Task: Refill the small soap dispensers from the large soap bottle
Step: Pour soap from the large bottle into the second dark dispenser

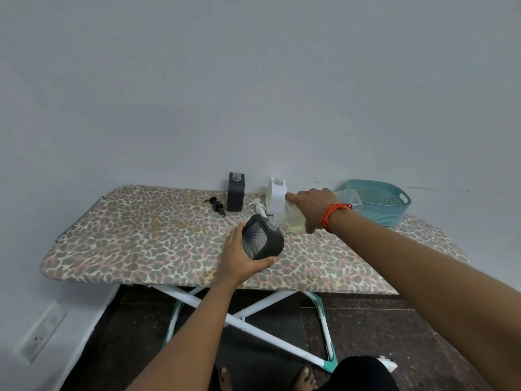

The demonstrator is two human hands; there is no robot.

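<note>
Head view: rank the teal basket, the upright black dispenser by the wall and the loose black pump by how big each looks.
1. teal basket, clearly the largest.
2. upright black dispenser.
3. loose black pump, the smallest.
All three sit at a similar depth near the wall, so nearness hardly skews the order.

Tilting large soap bottle (293, 218) with right hand (313, 207) — neck meeting black dispenser (263, 237) gripped in left hand (242, 258) over ironing board (141, 235).

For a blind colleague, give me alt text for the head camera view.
The right hand tips a clear soap bottle into a tilted black dispenser held by the left hand over a leopard-print board.
</note>
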